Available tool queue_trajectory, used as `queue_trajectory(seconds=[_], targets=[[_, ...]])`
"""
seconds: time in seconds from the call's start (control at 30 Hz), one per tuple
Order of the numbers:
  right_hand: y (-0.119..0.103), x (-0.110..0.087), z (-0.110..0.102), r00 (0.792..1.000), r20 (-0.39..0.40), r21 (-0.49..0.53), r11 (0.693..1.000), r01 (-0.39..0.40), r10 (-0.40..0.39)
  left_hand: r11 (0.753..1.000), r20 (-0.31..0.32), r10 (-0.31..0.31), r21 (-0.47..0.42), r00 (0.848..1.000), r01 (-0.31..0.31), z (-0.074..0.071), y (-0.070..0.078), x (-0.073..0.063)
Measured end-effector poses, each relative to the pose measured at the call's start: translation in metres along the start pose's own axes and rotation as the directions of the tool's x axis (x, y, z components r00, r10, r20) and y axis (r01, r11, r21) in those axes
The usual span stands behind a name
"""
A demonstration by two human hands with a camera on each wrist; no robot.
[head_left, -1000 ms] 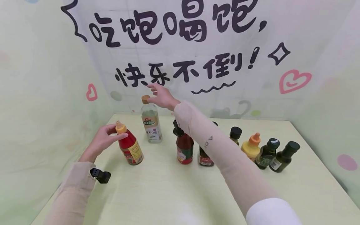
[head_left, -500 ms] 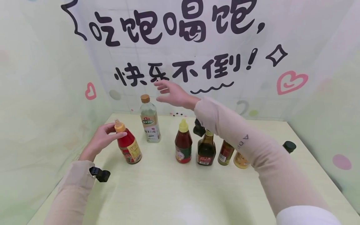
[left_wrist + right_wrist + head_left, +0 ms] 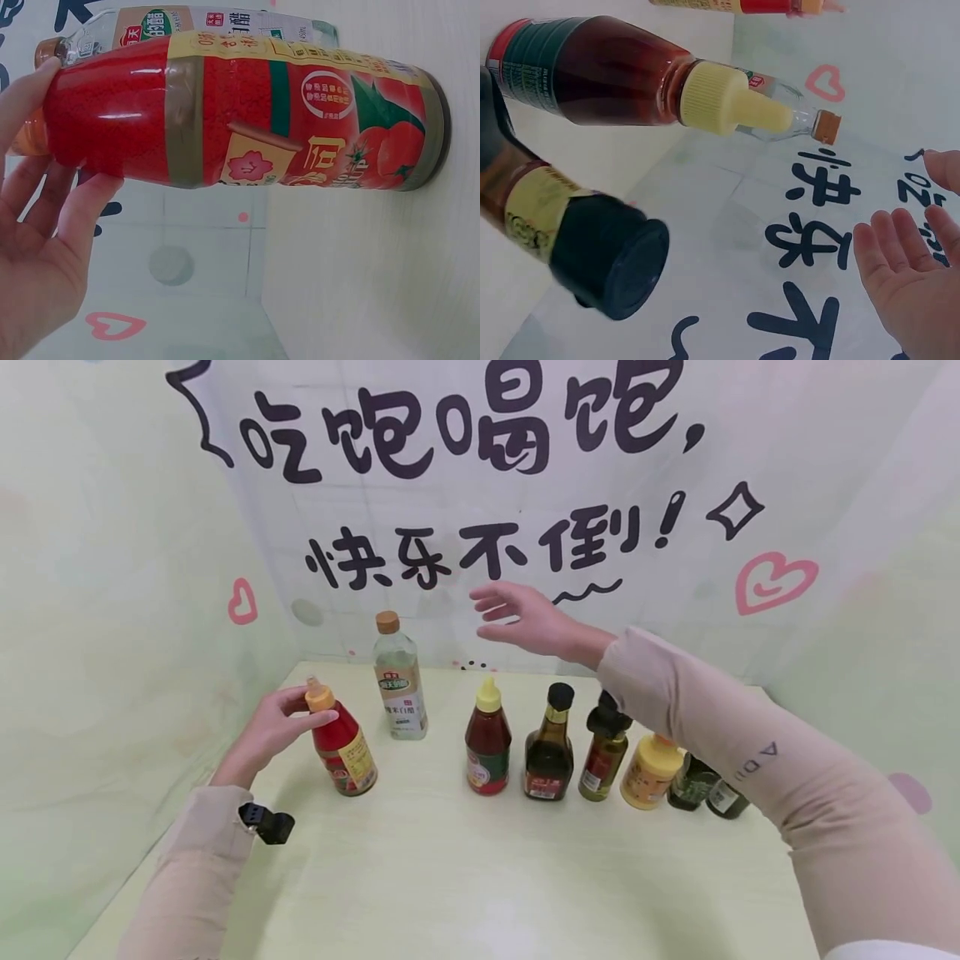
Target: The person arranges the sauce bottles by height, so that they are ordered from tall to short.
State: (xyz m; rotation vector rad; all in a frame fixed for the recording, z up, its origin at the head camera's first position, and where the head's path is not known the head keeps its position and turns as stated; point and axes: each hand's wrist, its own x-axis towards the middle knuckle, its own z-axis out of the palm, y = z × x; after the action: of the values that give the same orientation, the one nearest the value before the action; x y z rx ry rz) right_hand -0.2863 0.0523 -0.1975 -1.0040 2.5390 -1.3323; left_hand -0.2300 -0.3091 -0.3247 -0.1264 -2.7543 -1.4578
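My left hand (image 3: 273, 733) holds a red ketchup bottle (image 3: 347, 752) around its orange cap and upper neck. The bottle stands tilted on the table, its tomato label plain in the left wrist view. Behind it a clear white vinegar bottle (image 3: 401, 685) with a brown cap stands upright. In mid-air, above the row of bottles, my right hand (image 3: 528, 620) holds nothing, its fingers loosely extended. Below it are a yellow-capped dark red sauce bottle (image 3: 487, 747) and a black-capped dark sauce bottle (image 3: 550, 747).
Further right stand a slim oil-coloured bottle (image 3: 602, 764), a yellow squeeze bottle (image 3: 651, 772) and two dark bottles partly hidden by my right sleeve. A lettered backdrop (image 3: 450, 510) hangs behind the pale table (image 3: 450, 868).
My right hand has moved right, away from the vinegar bottle's cap, uncovering the middle bottles. My left hand stays on the ketchup bottle.
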Motion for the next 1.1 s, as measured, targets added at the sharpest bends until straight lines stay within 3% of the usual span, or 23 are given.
queue_trajectory(seconds=[0.3, 0.47, 0.73, 1.1], targets=[[0.022, -0.036, -0.022, 0.996, -0.084, 0.090, 0.995, -0.033, 0.041, 1.000, -0.008, -0.006, -0.012, 1.000, 0.006, 0.002, -0.002, -0.001], [0.037, -0.053, -0.026, 0.995, -0.070, 0.086, 0.994, -0.063, 0.069, 1.000, -0.010, -0.004, -0.015, 1.000, 0.004, 0.002, -0.001, -0.001], [0.060, -0.076, -0.017, 0.993, -0.024, 0.094, 0.989, -0.115, 0.118, 1.000, -0.026, 0.007, 0.002, 1.000, -0.007, 0.002, 0.000, 0.000], [0.075, -0.090, -0.001, 0.989, -0.019, 0.101, 0.985, -0.141, 0.144, 1.000, -0.021, 0.001, 0.024, 1.000, -0.001, 0.002, 0.000, 0.000]])
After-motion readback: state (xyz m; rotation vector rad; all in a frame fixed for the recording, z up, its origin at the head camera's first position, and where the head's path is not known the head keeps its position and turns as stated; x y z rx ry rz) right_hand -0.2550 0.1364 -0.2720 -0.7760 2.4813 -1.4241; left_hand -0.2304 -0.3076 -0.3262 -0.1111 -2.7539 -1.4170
